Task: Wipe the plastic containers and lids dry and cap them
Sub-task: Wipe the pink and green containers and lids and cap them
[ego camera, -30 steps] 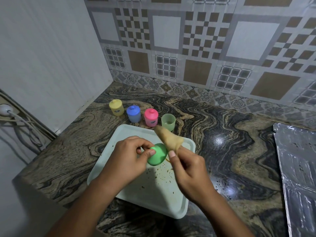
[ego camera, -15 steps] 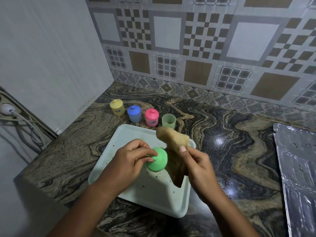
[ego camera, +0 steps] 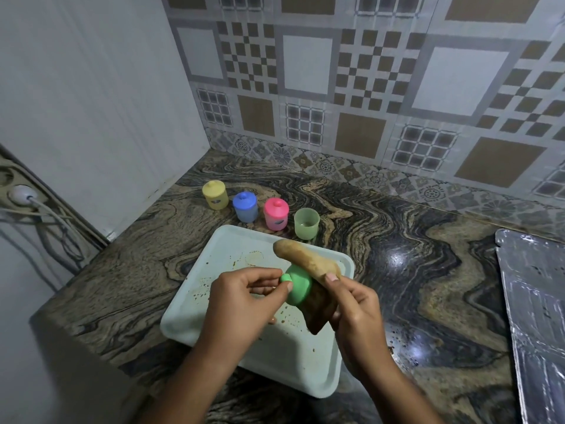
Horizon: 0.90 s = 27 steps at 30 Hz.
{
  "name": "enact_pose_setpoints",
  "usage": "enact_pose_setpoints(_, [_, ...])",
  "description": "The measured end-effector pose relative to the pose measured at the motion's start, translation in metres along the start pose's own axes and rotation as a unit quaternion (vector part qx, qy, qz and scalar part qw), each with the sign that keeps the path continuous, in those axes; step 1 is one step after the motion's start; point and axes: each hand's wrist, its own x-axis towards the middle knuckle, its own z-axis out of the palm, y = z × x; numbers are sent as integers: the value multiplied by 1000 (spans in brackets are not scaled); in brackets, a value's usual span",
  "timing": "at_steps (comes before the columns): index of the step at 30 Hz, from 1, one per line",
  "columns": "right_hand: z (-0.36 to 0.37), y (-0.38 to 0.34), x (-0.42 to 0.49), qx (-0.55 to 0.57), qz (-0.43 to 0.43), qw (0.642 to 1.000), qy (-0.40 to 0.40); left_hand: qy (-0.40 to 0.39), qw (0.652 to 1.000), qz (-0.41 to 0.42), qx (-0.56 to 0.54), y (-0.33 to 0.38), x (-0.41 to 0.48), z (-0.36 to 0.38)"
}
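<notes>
My left hand [ego camera: 244, 298] pinches the green lid [ego camera: 298, 286] by its knob above the pale tray [ego camera: 214, 261]. Against the lid's far side my right hand [ego camera: 354, 304] grips a tan cloth [ego camera: 308, 260], which sticks up past the lid and hangs down below it. Behind the tray stands a row of small plastic containers: yellow [ego camera: 215, 194], blue [ego camera: 245, 206] and pink [ego camera: 276, 213], each capped with its own lid. At the right end of the row, the green container [ego camera: 306, 223] stands open without a lid.
The tray carries brown stains and crumbs. A foil-covered sheet [ego camera: 538, 316] lies at the right edge of the marbled counter [ego camera: 412, 270]. A grey wall closes the left side, with a white plug and cables [ego camera: 24, 197] on it. Tiled wall runs behind.
The green lid has been turned so its knob now faces left between my left fingers. The cloth has shifted behind and under the lid.
</notes>
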Motion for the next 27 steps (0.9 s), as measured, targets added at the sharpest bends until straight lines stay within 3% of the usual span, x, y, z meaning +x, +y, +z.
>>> enact_pose_setpoints(9, [2, 3, -9, -124, -68, 990, 5, 30, 999, -25, -34, 1, 1, 9])
enact_pose_setpoints(14, [-2, 13, -9, -304, -164, 938, 11, 40, 998, 38, 16, 7, -4, 8])
enact_pose_setpoints(18, [-3, 11, -1, -365, -229, 902, -7, 15, 994, 99, 50, 9, -7, 6])
enact_pose_setpoints(27, [-25, -10, 12, -356, -225, 906, 36, -13, 954, 255, 160, 1, 4, -22])
